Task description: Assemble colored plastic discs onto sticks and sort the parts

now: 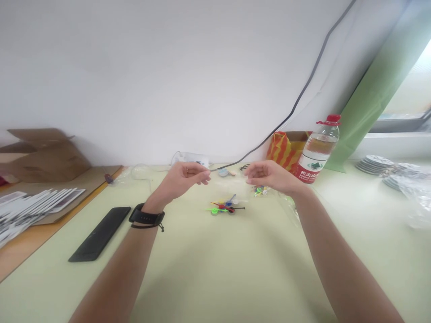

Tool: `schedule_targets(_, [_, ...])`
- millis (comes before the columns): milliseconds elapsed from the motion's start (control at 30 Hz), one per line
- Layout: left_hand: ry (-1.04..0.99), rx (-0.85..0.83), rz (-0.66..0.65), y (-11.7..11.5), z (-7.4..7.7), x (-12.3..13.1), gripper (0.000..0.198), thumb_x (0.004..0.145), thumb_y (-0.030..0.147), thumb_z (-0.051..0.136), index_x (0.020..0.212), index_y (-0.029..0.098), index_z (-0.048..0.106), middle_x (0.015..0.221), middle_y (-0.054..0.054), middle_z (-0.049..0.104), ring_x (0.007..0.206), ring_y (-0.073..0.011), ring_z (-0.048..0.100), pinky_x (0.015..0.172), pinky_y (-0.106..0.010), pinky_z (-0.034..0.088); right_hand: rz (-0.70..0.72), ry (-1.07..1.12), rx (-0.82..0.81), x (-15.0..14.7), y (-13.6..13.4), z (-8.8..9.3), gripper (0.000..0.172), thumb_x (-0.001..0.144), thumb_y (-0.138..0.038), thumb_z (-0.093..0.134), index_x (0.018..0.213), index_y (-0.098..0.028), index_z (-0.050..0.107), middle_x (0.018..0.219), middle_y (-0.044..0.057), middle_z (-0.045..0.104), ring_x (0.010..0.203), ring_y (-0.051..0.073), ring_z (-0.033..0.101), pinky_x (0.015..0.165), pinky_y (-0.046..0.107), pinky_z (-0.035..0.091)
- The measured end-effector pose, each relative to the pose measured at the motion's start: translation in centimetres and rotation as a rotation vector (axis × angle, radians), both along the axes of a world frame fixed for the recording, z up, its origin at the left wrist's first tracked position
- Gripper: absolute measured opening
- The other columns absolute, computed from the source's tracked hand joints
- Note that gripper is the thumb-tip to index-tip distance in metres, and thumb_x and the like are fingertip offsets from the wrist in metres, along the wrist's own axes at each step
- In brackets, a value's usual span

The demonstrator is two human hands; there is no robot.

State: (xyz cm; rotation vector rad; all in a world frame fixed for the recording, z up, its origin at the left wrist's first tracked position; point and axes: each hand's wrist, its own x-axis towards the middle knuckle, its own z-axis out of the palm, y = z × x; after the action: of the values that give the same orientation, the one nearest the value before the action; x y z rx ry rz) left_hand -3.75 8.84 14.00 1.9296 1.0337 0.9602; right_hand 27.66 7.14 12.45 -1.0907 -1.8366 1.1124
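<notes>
My left hand [187,178] and my right hand [269,176] are raised over the table, facing each other with a gap between. Thumb and fingers of each are pinched together. A faint see-through film [232,183], like a clear plastic bag, shows between them; its edges are hard to make out. Below lies a small cluster of coloured plastic pieces [222,208] with round ends and thin stems, in green, red, yellow, blue and black. More such pieces [260,191] lie in clear plastic under my right hand. A black band is on my left wrist.
A black flat slab [100,234] lies left of my left forearm. White cards [43,204] and a cardboard box [47,152] are farther left. A red-capped water bottle [316,154], a striped bag [284,148] and stacked discs [374,164] stand right. A dark cable [296,101] crosses the wall.
</notes>
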Motion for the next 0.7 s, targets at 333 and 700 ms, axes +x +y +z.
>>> schedule_targets(333, [-0.185,-0.024,0.084,0.3,-0.5,0.5,0.04,0.081,0.051,0.081,0.103,0.017,0.076,0.099,-0.013,0.08,0.093,-0.0291,0.077,0.092,-0.046,0.062,-0.065,0.237,-0.049,0.0,0.0,0.2,0.042,0.092,-0.06,0.065,0.094,-0.02,0.077,0.106,0.01,0.077,0.103,0.025,0.071,0.096,0.039,0.054])
schedule_targets(700, [-0.122,-0.098,-0.141,-1.0,0.7,0.8,0.042,0.088,0.051,0.075,0.116,0.019,0.077,0.117,-0.011,0.077,0.11,-0.0305,0.073,0.105,-0.05,0.056,0.446,0.399,-0.394,-1.3,-1.2,1.0,0.087,0.094,-0.082,0.016,0.135,-0.024,0.066,0.157,0.009,0.051,0.142,0.034,0.049,0.116,0.051,0.038])
